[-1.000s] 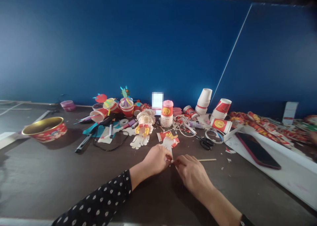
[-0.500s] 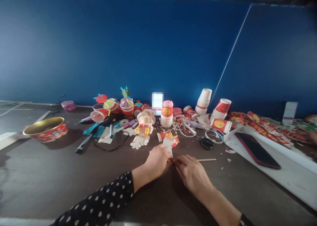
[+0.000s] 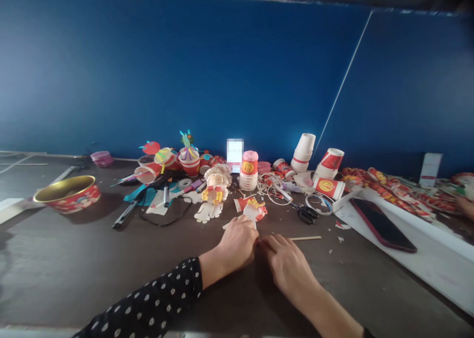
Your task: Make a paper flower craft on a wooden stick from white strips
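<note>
My left hand is closed over the dark table, its fingertips at the lower end of a white, red and yellow paper cutout. Against it from the right comes my right hand, fingers bent together and tips close to the left fingertips. What either hand pinches is too small and hidden to name. A thin pale stick shows beyond my right fingers. Further up lies a white paper cutout with yellow marks. Black scissors rest to the right.
Paper cups and a lit phone screen stand at the back. A red and gold bowl is left. On the right, a white tray holds a dark phone. A person's hand is at the far right edge.
My left hand has turned slightly and covers more of the cutout's lower end. My right hand has shifted slightly left. The view has moved a little.
</note>
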A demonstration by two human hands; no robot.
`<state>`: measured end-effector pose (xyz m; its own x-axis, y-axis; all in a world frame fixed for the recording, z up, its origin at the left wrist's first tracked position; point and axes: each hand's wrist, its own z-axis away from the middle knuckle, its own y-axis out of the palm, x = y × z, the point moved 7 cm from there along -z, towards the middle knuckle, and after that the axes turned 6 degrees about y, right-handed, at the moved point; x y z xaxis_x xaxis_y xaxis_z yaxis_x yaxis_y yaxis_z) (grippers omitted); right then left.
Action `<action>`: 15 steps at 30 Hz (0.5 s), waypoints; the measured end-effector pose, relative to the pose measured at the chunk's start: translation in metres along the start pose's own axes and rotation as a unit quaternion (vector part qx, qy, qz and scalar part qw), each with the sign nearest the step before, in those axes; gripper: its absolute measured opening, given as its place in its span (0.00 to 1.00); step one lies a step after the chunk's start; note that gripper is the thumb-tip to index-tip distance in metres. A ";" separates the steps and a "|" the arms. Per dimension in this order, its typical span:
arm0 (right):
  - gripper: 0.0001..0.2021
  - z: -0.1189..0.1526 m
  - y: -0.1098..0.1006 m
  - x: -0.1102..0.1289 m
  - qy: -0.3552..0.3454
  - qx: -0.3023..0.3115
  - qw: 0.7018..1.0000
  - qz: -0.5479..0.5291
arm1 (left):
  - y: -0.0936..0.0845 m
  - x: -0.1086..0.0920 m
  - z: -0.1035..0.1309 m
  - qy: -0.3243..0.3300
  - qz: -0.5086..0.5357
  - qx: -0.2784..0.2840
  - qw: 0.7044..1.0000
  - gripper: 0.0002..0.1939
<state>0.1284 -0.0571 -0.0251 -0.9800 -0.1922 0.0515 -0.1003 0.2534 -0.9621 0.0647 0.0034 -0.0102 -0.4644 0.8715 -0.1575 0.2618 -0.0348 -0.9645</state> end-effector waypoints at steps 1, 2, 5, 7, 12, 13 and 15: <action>0.11 -0.001 -0.001 0.000 0.004 0.001 1.000 -0.002 | 0.000 0.001 0.000 -0.010 0.004 -0.002 1.000 0.09; 0.11 -0.002 -0.002 0.000 0.009 0.003 1.000 -0.003 | 0.001 0.004 0.000 -0.021 0.014 -0.004 1.000 0.09; 0.12 -0.005 -0.003 -0.001 0.018 0.015 1.000 -0.004 | 0.006 0.014 0.001 -0.065 0.078 0.000 0.995 0.09; 0.12 -0.007 -0.004 -0.001 0.022 0.019 1.000 -0.008 | 0.010 0.020 0.002 -0.089 0.115 0.008 0.989 0.08; 0.12 -0.006 -0.003 -0.001 0.023 0.008 1.000 -0.007 | 0.007 0.016 0.000 -0.028 0.095 -0.007 0.995 0.09; 0.12 -0.006 -0.003 0.000 0.023 0.009 1.000 -0.004 | 0.006 0.014 0.000 -0.014 0.084 -0.009 0.996 0.10; 0.12 -0.005 -0.003 0.000 0.029 0.019 0.999 -0.001 | 0.005 0.013 0.000 -0.005 0.066 -0.012 0.998 0.10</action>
<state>0.1274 -0.0529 -0.0210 -0.9882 -0.1373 0.0676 -0.0965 0.2160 -0.9716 0.0602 0.0149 -0.0166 -0.4323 0.8557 -0.2843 0.3403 -0.1371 -0.9303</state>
